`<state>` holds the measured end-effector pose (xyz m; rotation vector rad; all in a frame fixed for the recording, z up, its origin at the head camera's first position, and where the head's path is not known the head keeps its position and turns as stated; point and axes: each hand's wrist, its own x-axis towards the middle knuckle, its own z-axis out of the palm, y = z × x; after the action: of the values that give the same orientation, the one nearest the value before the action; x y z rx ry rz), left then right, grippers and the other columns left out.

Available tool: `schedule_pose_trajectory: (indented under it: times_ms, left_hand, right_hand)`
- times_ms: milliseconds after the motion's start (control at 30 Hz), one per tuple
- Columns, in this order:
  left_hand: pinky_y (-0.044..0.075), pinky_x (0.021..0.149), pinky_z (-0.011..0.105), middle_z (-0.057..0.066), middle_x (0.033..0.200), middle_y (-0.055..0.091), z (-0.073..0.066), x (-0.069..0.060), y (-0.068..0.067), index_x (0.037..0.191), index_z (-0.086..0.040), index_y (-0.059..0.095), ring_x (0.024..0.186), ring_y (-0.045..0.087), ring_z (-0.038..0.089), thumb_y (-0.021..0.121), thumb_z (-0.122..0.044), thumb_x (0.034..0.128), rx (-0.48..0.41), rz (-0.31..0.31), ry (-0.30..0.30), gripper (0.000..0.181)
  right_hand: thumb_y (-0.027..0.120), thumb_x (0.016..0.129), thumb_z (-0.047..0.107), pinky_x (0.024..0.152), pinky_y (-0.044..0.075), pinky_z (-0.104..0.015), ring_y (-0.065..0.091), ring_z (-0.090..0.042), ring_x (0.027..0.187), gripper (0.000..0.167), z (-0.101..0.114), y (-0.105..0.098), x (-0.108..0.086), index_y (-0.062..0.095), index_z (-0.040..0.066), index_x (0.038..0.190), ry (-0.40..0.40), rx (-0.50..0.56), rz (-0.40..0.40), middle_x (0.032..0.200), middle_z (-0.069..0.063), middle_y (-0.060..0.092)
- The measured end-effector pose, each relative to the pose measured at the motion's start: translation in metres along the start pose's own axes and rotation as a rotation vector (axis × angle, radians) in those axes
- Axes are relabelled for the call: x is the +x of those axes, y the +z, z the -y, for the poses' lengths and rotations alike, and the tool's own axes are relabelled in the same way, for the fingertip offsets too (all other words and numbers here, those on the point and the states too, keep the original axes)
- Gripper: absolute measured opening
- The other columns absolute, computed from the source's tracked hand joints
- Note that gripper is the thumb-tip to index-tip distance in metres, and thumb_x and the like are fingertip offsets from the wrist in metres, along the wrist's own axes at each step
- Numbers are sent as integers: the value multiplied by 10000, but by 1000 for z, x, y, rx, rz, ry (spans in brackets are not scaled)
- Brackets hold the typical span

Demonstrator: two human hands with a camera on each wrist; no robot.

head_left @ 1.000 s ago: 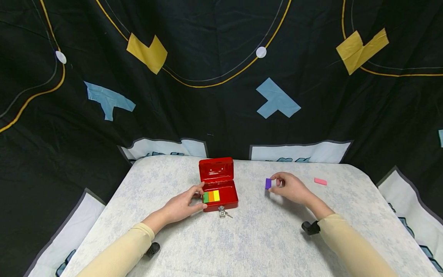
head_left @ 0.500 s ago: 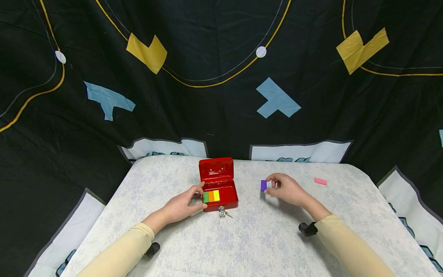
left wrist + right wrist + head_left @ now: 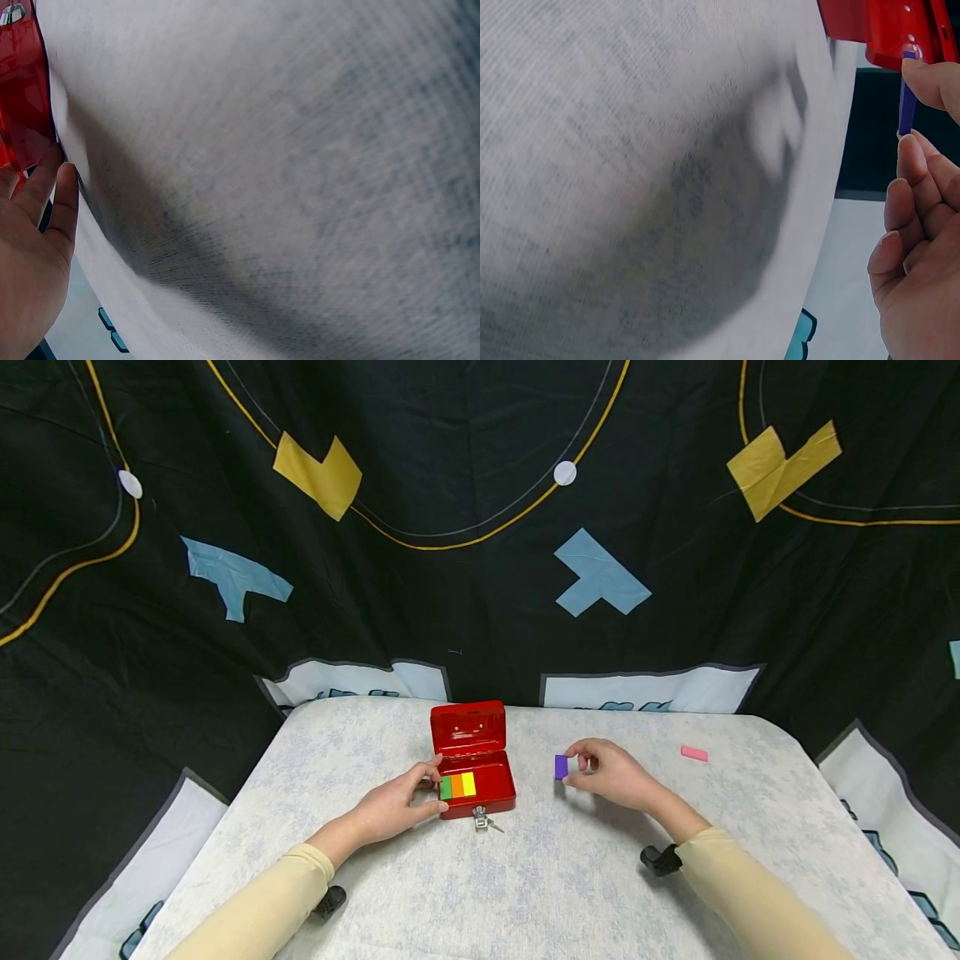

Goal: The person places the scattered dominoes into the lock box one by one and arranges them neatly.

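Note:
My right hand [image 3: 611, 772] pinches a thin purple block [image 3: 561, 767] by its two ends, between thumb and fingers, just above the table. In the right wrist view the purple block [image 3: 907, 105] appears edge-on, with the other fingers loosely bent. An open red metal cash box [image 3: 495, 781] stands left of it, its lid up. Green [image 3: 446, 787], orange [image 3: 457, 786] and yellow [image 3: 468, 783] blocks lie side by side in its left part. My left hand [image 3: 393, 802] rests its fingertips and thumb against the box's left side; its outer fingers look fairly straight in the left wrist view.
A pink block [image 3: 694, 753] lies on the table at the right, beyond my right hand. Keys [image 3: 491, 823] hang from the lock at the box's front. A pale patterned cloth covers the table [image 3: 555, 893]; a black curtain [image 3: 465, 627] hangs behind.
My right hand has carried the purple block leftward and slightly nearer to me, toward the red box. My left hand, the box and the pink block have stayed in place.

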<state>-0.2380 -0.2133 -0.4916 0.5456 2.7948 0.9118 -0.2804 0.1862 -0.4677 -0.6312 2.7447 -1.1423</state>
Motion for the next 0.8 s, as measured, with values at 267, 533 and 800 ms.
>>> schedule_pose_trajectory:
  times_ms: [267, 533, 800]
  left_hand:
    - [450, 984, 487, -134, 1644, 310, 0, 0, -1, 1211, -286, 525, 1278, 549, 100, 712, -509, 937, -7, 2, 1, 399]
    - [450, 991, 494, -135, 1645, 310, -1, 0, 0, 1217, -283, 526, 1282, 550, 102, 708, -511, 939, -3, 4, 0, 403]
    - [446, 1005, 491, -136, 1648, 303, 0, 0, -1, 1218, -276, 523, 1286, 548, 105, 711, -510, 938, 0, 7, 0, 410]
  right_hand:
    - [817, 866, 263, 679, 430, -334, 496, -163, 794, 359, 4, 5, 1, 666, 133, 1165, -26, -8, 11, 870, 25, 575]
    - [812, 866, 260, 674, 429, -329, 493, -150, 784, 355, 5, 11, 2, 667, 132, 1164, -56, -15, 27, 863, 36, 572]
    - [811, 869, 272, 675, 432, -328, 496, -144, 783, 345, 9, 16, 6, 669, 140, 1154, -73, -22, 40, 863, 43, 569]
